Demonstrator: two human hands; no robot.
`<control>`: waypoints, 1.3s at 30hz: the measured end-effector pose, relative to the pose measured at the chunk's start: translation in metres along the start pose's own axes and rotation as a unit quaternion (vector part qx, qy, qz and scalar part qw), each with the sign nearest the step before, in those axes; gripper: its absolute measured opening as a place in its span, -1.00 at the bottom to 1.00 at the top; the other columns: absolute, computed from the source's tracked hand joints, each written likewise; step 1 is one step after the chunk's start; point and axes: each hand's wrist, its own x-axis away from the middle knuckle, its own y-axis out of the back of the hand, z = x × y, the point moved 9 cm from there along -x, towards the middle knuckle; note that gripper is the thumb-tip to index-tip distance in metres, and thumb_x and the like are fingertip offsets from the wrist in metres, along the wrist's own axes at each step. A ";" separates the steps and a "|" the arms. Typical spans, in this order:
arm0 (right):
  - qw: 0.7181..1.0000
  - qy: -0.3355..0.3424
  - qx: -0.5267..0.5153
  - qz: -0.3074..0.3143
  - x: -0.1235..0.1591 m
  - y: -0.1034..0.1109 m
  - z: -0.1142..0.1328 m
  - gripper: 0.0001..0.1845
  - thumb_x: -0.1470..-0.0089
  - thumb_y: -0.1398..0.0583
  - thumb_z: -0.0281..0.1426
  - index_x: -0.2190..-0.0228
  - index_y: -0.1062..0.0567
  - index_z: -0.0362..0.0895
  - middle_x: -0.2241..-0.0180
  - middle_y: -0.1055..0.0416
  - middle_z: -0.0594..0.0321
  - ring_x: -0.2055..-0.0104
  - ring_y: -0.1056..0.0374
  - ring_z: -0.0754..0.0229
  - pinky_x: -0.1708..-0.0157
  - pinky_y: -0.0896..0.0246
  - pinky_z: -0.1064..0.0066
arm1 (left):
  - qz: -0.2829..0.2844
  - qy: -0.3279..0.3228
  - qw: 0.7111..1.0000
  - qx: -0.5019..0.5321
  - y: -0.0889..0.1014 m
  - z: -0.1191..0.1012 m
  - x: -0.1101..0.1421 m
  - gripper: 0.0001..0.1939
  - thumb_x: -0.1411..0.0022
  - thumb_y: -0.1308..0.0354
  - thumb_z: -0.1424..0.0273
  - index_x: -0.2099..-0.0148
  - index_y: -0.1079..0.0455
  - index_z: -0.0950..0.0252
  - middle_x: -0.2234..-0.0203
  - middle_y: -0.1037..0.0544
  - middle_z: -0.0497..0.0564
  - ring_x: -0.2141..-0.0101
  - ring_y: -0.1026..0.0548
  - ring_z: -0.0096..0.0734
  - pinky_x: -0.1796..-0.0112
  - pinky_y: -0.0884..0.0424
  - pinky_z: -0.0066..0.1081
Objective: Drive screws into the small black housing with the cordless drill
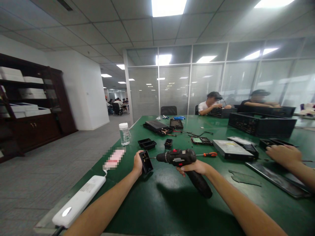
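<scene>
Two hands of mine in the head view, both full. Left hand (137, 164): wrapped around the left side of a black tray (147, 164), hollow face turned to the right, a few yellowish spots inside. Right hand (195, 166): curled about the handle of a drill (180, 157), high up, just under the body; the lower handle slants free toward the near edge of the green table (157, 209).

Handling, by my judgement: tray light, stiff, probably plastic, smooth enough to twist in the palm; thin walls might crack under hard pressure. Best held by the side wall, as now, fingers behind and out of the bit's line. Drill the heavier by far, hard-shelled; high on the handle looks right, close to the weight.

Position: tray sits against my left palm, tilted, nearer the table's left edge than the drill. Cannot tell whether its lower end rests on the table. Bit (153, 158) points left, tip at the hollow face; touching or just short, cannot tell.

Round about: two more trays (147, 143) and a small box (168, 143) beyond, toward the far edge. Screwdriver (210, 154) just right of the drill. Bottle (125, 136) by the left edge; power strip (81, 198) along it, near-left corner.
</scene>
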 end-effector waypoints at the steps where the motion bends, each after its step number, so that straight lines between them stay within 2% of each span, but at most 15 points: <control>1: 1.000 0.000 0.001 0.002 0.000 0.000 0.000 -0.72 0.03 -0.26 -0.30 0.36 -0.42 -0.30 0.48 -0.30 0.24 0.42 -0.28 0.25 0.33 -0.26 0.35 | -0.001 -0.001 1.000 -0.001 0.000 0.000 0.000 -0.70 0.03 -0.01 0.15 0.37 -0.37 0.26 0.56 -0.42 -0.08 0.51 -0.38 -0.39 0.44 -0.28 -0.42; 20: 0.999 -0.008 -0.025 -0.018 0.000 0.003 -0.004 -0.64 0.07 -0.28 -0.28 0.29 -0.43 -0.30 0.49 -0.31 0.24 0.43 -0.27 0.25 0.34 -0.25 0.34 | -0.005 0.004 1.000 -0.008 0.000 -0.001 0.000 -0.67 0.04 -0.01 0.12 0.39 -0.38 0.27 0.58 -0.41 -0.09 0.53 -0.38 -0.39 0.46 -0.30 -0.41; 39: 0.999 -0.014 -0.028 -0.011 0.000 0.002 -0.004 -0.66 0.08 -0.29 -0.28 0.32 -0.43 -0.29 0.47 -0.30 0.24 0.42 -0.27 0.26 0.34 -0.26 0.35 | -0.010 0.004 1.000 0.000 -0.001 -0.004 0.004 -0.68 0.05 -0.01 0.13 0.39 -0.38 0.27 0.58 -0.40 -0.07 0.53 -0.37 -0.39 0.47 -0.29 -0.41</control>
